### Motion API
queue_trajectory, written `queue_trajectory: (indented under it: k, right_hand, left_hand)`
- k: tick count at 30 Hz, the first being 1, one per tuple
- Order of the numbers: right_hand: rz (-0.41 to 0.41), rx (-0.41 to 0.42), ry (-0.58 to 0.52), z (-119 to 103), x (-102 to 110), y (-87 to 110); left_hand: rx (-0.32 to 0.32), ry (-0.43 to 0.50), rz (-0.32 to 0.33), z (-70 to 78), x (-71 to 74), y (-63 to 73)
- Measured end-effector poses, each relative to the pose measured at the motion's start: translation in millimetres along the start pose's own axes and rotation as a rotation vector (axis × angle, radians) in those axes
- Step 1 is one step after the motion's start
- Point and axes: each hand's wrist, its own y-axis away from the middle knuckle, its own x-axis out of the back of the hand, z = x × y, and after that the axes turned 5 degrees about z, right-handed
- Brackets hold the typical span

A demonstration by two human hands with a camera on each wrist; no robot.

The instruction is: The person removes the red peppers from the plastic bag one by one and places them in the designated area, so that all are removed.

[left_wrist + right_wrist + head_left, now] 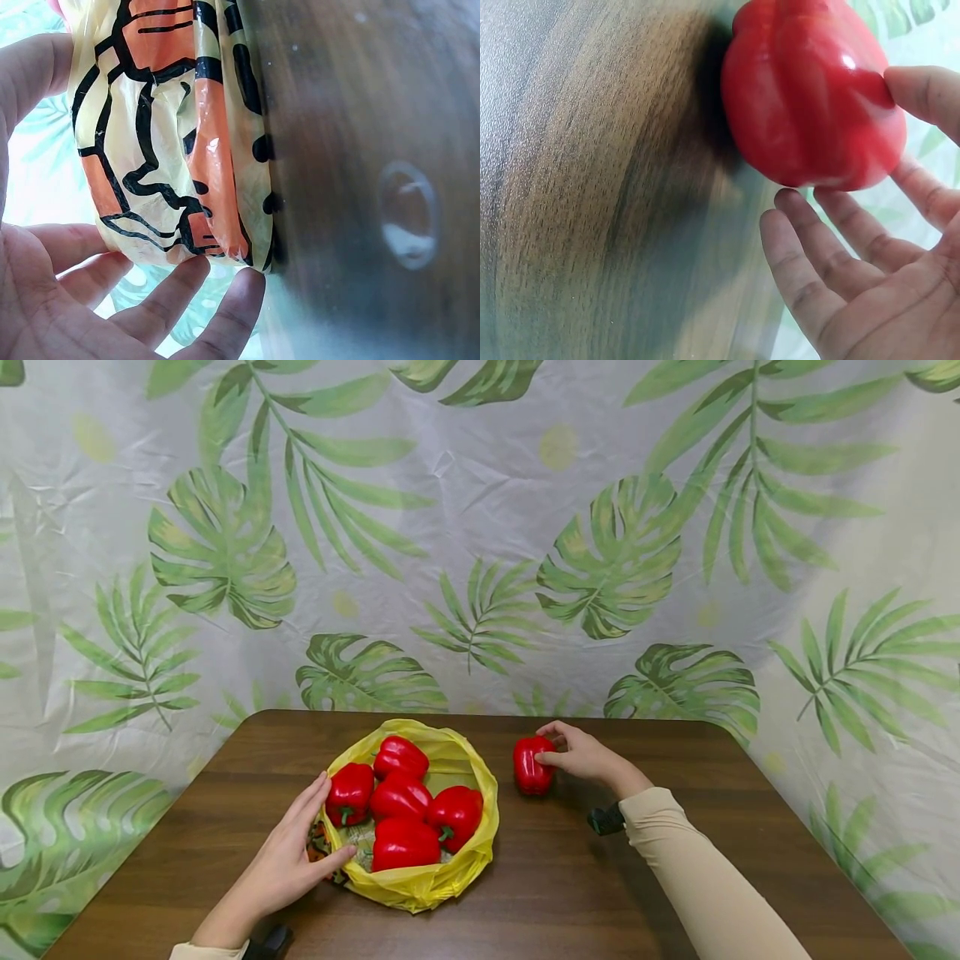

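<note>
A yellow plastic bag (480, 860) with its rim rolled open stands on the table and holds several red bell peppers (401, 797). My left hand (281, 856) rests against the bag's left side, fingers spread and thumb near the front rim. Orange and black printing covers the bag's side (165, 150) in the left wrist view. Right of the bag, my right hand (585, 756) pinches a single red bell pepper (532, 766) between thumb and fingers. Close up in the right wrist view, that pepper (810, 97) has the thumb on one side and fingertips at its edge.
The brown wooden table (555, 877) has rounded far corners. Behind it hangs a pale curtain (480, 527) printed with green leaves. Dark wrist devices (606, 819) show at both sleeves.
</note>
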Motion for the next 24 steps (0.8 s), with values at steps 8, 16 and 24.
queue_trajectory:
  k: [8,16,24]
  right_hand:
    - [0.000,0.001,0.024,-2.9,2.5,2.0]
    - [0.010,0.013,0.046,-5.6,6.5,2.6]
    - [0.072,0.028,0.004,-12.2,10.8,-0.8]
  left_hand:
    - [-0.006,0.001,0.004,0.1,-0.1,0.3]
    - [-0.014,0.004,0.005,-0.6,-0.5,0.7]
    - [-0.016,0.002,0.006,-1.2,-0.5,0.4]
